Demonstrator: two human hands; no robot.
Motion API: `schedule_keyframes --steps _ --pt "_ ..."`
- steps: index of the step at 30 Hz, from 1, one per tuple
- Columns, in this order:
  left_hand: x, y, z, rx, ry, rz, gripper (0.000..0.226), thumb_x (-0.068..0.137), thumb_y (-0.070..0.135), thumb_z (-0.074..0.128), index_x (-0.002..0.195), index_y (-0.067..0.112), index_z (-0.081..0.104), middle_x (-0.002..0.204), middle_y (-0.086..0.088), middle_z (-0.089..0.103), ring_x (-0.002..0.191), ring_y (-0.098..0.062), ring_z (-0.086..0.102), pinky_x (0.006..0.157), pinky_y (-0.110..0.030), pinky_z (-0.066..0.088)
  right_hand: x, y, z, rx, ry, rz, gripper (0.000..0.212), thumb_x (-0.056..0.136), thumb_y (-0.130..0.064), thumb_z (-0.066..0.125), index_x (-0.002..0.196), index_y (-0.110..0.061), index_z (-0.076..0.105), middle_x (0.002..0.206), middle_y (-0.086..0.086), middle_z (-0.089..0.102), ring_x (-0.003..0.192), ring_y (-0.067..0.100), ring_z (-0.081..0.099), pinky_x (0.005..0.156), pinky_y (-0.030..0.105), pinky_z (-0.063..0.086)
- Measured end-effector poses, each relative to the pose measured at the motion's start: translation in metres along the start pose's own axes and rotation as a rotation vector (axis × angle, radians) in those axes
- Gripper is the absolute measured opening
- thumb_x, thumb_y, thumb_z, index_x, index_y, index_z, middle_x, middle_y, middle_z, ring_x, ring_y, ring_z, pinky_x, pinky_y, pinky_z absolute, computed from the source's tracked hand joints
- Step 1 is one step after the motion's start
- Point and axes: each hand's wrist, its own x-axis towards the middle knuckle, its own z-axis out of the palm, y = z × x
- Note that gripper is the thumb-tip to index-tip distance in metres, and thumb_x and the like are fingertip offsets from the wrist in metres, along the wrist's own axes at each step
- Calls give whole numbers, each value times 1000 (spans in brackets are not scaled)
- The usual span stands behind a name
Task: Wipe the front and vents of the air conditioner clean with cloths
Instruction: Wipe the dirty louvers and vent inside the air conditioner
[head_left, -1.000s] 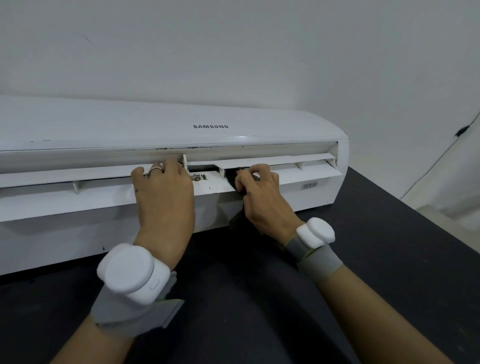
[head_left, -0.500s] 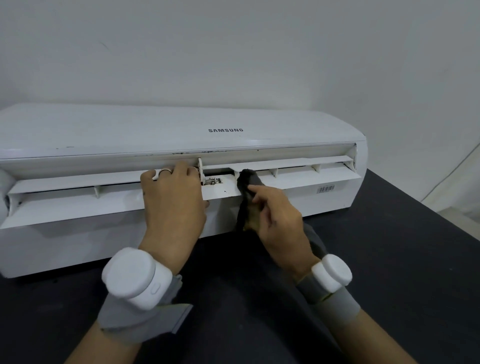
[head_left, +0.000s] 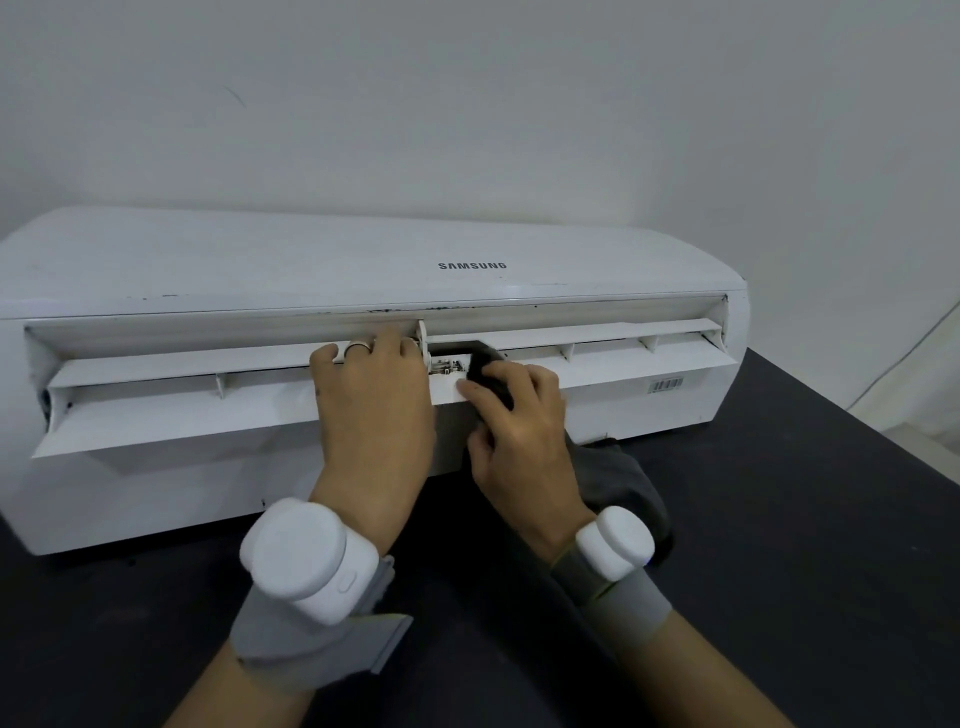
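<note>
We've got the AC unit (head_left: 260, 260) on the table (head_left: 779, 571), wall (head_left: 467, 104) behind. Left hand (head_left: 371, 410) on vent flap (head_left: 182, 410) approx. mid; right hand (head_left: 519, 431) just right of it w/ cloth (head_left: 618, 478) in the vent, rest trailing onto table.

Both forearms reach forward with banded wrists, the left hand (head_left: 374, 410) palm-down, fingertips hooked over the louver (head_left: 182, 364), the right hand (head_left: 519, 436) pinching the dark cloth (head_left: 618, 478).

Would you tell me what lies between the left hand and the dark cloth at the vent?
In the head view, a white upright louver support and a small gap showing metal parts lie between the left hand and the dark cloth.
</note>
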Motion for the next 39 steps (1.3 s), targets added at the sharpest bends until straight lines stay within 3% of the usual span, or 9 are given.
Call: schedule_keyframes --steps 5,8,10,15,20,23,27,34,39 --pt "0 -1 1 -12 10 4 43 85 38 59 124 21 49 121 2 52 109 -21 54 98 -37 29 0 -3 0 155 40 -136 36 84 1 39 102 8 69 108 23 65 102 38 60 86 46 51" --pt "0 -2 1 -14 12 7 45 84 39 59 125 21 48 121 2 52 110 -21 54 98 -37 29 4 -7 -1 -155 -93 -94 44 80 -3 42 119 3 62 119 18 63 109 37 59 91 43 49" --pt "-1 -4 1 -20 12 9 44 84 36 59 124 21 49 121 3 52 109 -21 54 97 -36 29 13 -15 1 -448 -190 -1 47 80 -11 44 124 -7 60 112 7 65 100 31 60 82 35 47" --pt "-2 -9 0 -72 17 9 46 86 35 57 129 24 47 127 4 51 112 -21 53 96 -36 28 26 -21 -1 -623 -198 -20 43 78 -12 38 108 -14 67 91 0 64 81 22 58 66 30 42" --pt "-2 -11 0 -87 20 19 50 85 39 58 131 25 45 129 6 49 113 -20 52 97 -36 28 16 -4 -14 -476 -188 -131 47 76 -6 38 115 1 64 101 15 65 79 33 59 62 36 48" --pt "-3 -11 3 -71 24 25 51 87 42 57 132 23 43 129 5 48 114 -19 51 96 -36 29 13 6 -22 -354 -123 -89 45 74 3 40 112 4 63 93 23 59 72 38 54 58 42 48" --pt "-4 -11 6 -84 24 25 52 87 42 59 132 23 43 129 6 47 115 -18 50 97 -35 28 16 20 -26 -349 -171 54 51 63 7 71 112 -4 65 92 19 54 74 35 47 57 40 44" --pt "2 -12 1 -123 28 23 47 79 37 57 124 25 50 122 5 51 110 -21 50 93 -37 29 15 34 -27 -185 -171 -50 34 85 -16 63 118 -7 63 98 14 58 84 31 49 60 40 47" --pt "4 -8 3 -100 6 23 52 75 36 58 125 23 51 121 -1 46 106 -25 48 87 -38 32 27 37 -35 86 -71 -18 24 87 -11 62 111 -9 68 87 8 56 81 25 52 64 34 46"
